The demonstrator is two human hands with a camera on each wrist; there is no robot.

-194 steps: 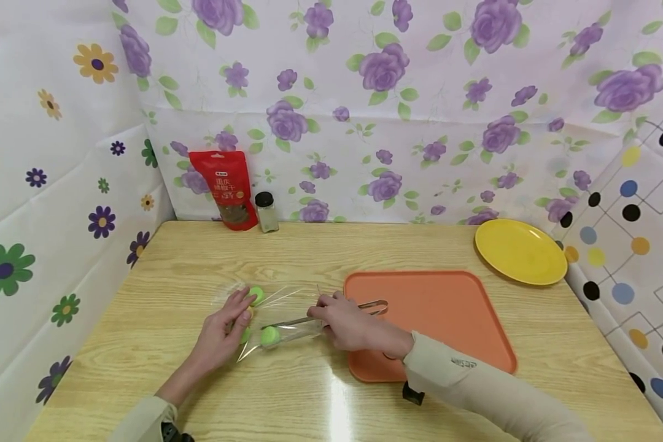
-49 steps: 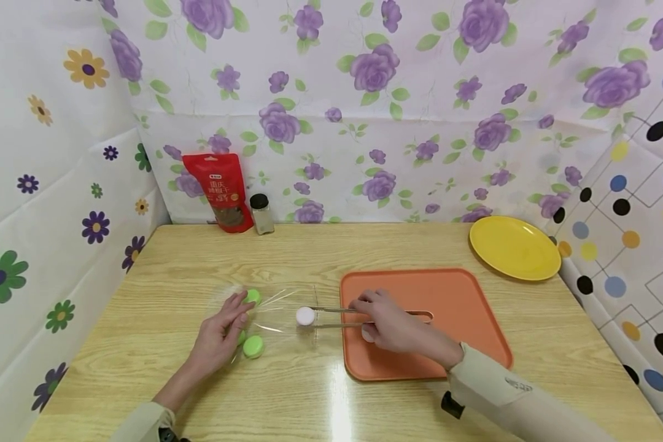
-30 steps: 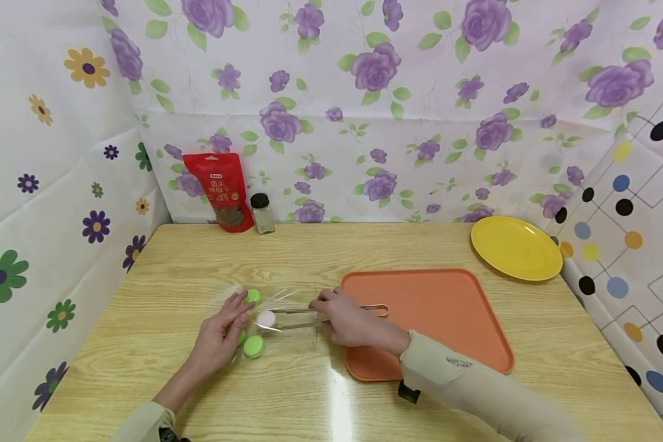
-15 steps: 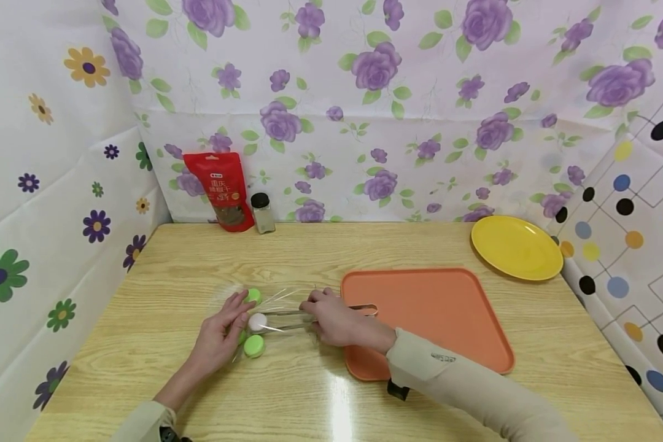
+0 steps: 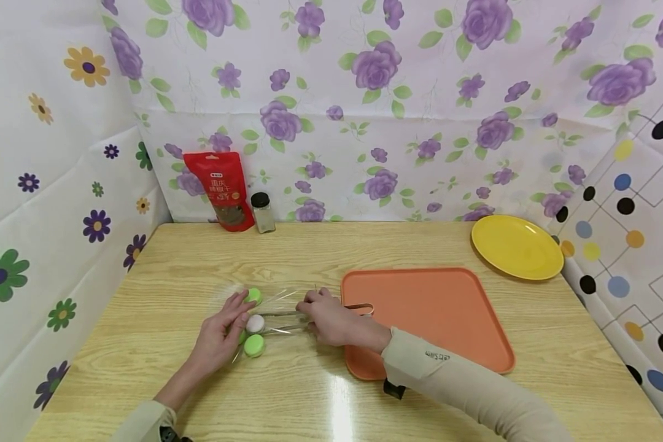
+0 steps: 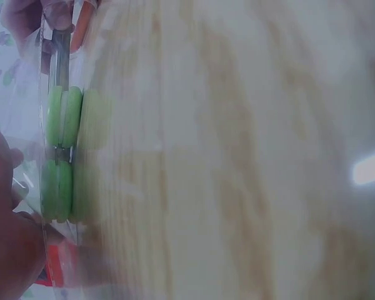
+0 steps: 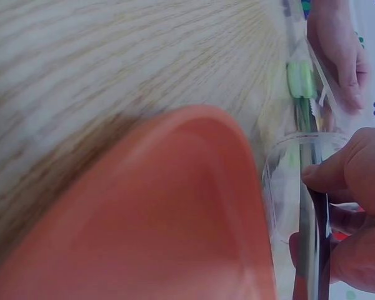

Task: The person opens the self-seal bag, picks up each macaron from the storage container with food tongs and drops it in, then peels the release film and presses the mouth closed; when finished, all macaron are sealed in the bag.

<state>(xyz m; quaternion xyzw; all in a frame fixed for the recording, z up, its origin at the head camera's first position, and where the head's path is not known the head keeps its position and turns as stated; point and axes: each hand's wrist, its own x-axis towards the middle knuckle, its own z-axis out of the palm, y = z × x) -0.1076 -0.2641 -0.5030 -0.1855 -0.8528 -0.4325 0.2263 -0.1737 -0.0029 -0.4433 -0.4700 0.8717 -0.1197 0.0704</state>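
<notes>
A clear plastic bag lies on the wooden table with several green macarons inside. My left hand is over the bag's closed end, fingers and thumb at its film, partly covering the macarons. My right hand grips metal tongs between thumb and fingers at the bag's mouth. The tongs' arms reach into the bag on either side of a pale macaron, which sits among the green ones. In the left wrist view, two green macarons show edge-on through the film.
An orange tray lies right of the bag, under my right forearm. A yellow plate is at the back right. A red pouch and a black-capped jar stand at the back left, against the flowered cloth.
My right hand has moved left with the tongs, carrying the pale macaron from the bag's mouth to beside the green ones. Over the last second it slowed. My left hand stays put.
</notes>
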